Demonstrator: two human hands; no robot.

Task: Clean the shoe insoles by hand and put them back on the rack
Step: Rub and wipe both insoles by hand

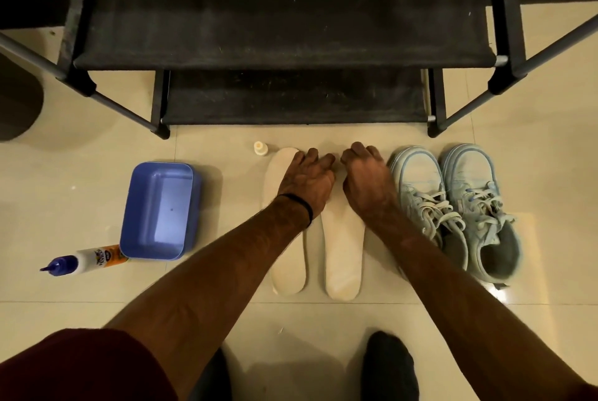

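**Both hands down on the insoles: watch the glue and the small bottle**

Person stands facing the black shoe rack (284, 28), arms stretched down to the tiled floor (226, 313). Two cream insoles lie side by side, nearly touching, toes toward the rack. Left hand (305, 182) rests over the toe half of the left insole (288, 258), fingers curled down at its front edge. Right hand (365, 182) sits likewise on the right insole (343, 258). Whether either hand actually grips its insole or only presses on it, I cannot tell; the fingertips are hidden.

Pale blue sneakers (459, 209) stand just right of the insoles. Blue tub (158, 209) off to the left, glue bottle (84, 260) lying at its near corner.

Risks, as I judge them:
- Small capped bottle (258, 148) stands just beside the left insole's toe; lifting or sliding that insole could tip it.
- Insoles look thin and floppy; a one-ended lift may fold them.
- Rack shelves look dusty, so cleaned insoles could pick up dirt again.
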